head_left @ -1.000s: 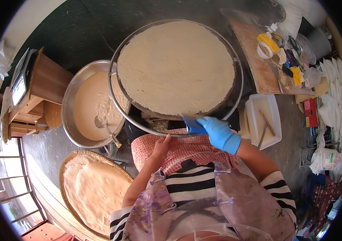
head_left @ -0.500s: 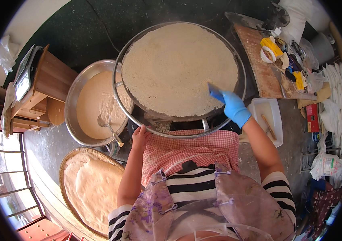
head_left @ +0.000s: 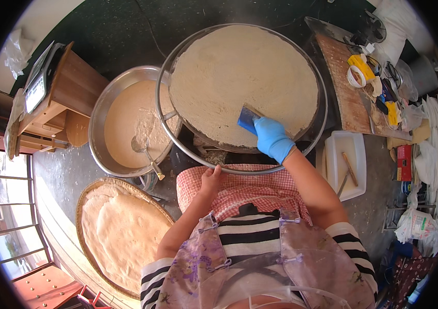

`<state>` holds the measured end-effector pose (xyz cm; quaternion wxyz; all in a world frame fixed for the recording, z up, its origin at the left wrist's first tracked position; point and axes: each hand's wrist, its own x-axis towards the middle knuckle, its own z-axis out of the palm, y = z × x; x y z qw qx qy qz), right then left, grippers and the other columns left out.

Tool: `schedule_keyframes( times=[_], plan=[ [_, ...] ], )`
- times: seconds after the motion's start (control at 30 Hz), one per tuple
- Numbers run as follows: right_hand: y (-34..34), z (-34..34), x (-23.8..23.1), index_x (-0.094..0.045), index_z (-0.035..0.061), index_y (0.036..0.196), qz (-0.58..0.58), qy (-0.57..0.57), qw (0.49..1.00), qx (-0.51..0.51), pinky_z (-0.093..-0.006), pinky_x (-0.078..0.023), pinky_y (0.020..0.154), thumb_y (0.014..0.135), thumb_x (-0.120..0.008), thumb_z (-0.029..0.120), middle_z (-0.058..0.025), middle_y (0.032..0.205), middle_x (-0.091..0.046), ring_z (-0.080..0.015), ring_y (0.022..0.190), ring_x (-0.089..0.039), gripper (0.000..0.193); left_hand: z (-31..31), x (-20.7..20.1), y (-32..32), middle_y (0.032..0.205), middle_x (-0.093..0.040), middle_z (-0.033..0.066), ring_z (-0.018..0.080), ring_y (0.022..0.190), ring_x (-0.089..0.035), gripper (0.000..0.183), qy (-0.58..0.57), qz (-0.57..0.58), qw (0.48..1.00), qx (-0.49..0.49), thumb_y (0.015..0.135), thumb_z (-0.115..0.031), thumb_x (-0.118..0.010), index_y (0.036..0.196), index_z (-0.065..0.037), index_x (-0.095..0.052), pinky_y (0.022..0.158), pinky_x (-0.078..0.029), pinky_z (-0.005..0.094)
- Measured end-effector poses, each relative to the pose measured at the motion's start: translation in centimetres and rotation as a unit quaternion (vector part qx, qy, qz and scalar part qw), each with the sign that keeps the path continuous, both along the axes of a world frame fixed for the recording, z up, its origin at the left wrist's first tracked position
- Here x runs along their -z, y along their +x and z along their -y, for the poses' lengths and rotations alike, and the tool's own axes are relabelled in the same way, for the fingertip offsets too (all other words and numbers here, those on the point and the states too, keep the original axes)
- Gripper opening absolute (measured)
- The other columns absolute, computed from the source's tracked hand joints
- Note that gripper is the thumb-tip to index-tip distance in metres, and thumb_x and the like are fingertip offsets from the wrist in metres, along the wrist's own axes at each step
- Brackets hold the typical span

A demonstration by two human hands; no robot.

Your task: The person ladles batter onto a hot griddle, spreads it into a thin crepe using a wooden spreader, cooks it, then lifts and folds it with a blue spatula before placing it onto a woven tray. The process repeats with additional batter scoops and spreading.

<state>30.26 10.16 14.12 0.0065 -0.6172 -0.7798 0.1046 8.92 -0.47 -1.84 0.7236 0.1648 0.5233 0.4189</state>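
Note:
A wide round griddle carries a thin, pale sheet of batter (head_left: 239, 77) over nearly its whole face. Around it runs a metal ring (head_left: 323, 110). In a blue glove, my right hand (head_left: 274, 139) is closed on a blue scraper (head_left: 248, 119), whose edge rests on the batter near the griddle's front. My bare left hand (head_left: 212, 181) is closed at the front of the ring, its thumb against the metal; the other fingers are partly hidden. Left of the griddle, a large steel basin (head_left: 95, 131) holds wet batter with a ladle (head_left: 144, 149) lying in it.
A woven tray (head_left: 81, 226) of large round flatbreads (head_left: 121, 226) lies at the lower left. On the right are a white plastic tub (head_left: 361, 165) with a wooden stick and a cluttered wooden board (head_left: 340, 77). A scale (head_left: 38, 87) tops the wooden cabinet (head_left: 72, 85) at left.
My right hand has drawn the scraper left and toward me over the batter. My left hand has shifted right along the ring. The whole view has shifted slightly.

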Motion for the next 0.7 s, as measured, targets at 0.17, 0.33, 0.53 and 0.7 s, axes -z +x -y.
schedule_keyframes(
  times=[0.17, 0.33, 0.53, 0.7],
  plan=[
    [-4.0, 3.6, 0.7, -0.053, 0.0001, 0.101, 0.075, 0.011, 0.996, -0.051, -0.0399, -0.049, 0.064, 0.067, -0.055, 0.002, -0.0174, 0.091, -0.057, -0.0307, 0.079, -0.059, 0.034, 1.2, -0.5, 2.5, 0.083, -0.061, 0.007, 0.0167, 0.071, -0.061, 0.023, -0.059, 0.025, 0.995, 0.073, 0.088, -0.023, -0.055, 0.087, 0.0, -0.055, 0.066, -0.051, 0.0278],
    [-1.4, 3.0, -0.7, -0.048, -0.0008, 0.116, -0.043, 0.003, 0.999, -0.012, -0.0408, -0.046, 0.079, 0.067, -0.051, -0.003, -0.0198, 0.101, -0.055, -0.0348, 0.091, -0.055, 0.048, 1.1, -1.5, 1.6, 0.09, -0.062, 0.0122, 0.0226, 0.081, -0.061, 0.034, -0.055, 0.031, 0.994, 0.086, 0.087, -0.029, -0.056, 0.098, 0.003, -0.054, 0.073, -0.051, 0.0329],
    [-2.5, 1.9, 0.2, -0.05, -0.0019, 0.112, 0.017, -0.027, 0.997, -0.065, -0.0397, -0.048, 0.075, 0.069, -0.051, 0.002, -0.0191, 0.098, -0.056, -0.0335, 0.086, -0.057, 0.043, -0.7, -1.1, -4.0, 0.094, -0.057, 0.0102, 0.0235, 0.086, -0.059, 0.037, -0.054, -0.006, 0.998, -0.019, 0.086, -0.032, -0.057, 0.105, 0.0, -0.051, 0.074, -0.051, 0.035],
    [-1.4, 5.1, 1.4, -0.049, 0.0003, 0.114, -0.005, -0.047, 0.996, -0.069, -0.0392, -0.047, 0.078, 0.067, -0.051, -0.002, -0.0189, 0.104, -0.055, -0.0338, 0.092, -0.056, 0.047, -5.0, -0.9, -7.4, 0.09, -0.057, 0.0079, 0.0192, 0.079, -0.058, 0.036, -0.012, -0.045, 0.993, -0.107, 0.086, -0.034, -0.058, 0.102, -0.002, -0.051, 0.066, -0.049, 0.0298]
  ],
)
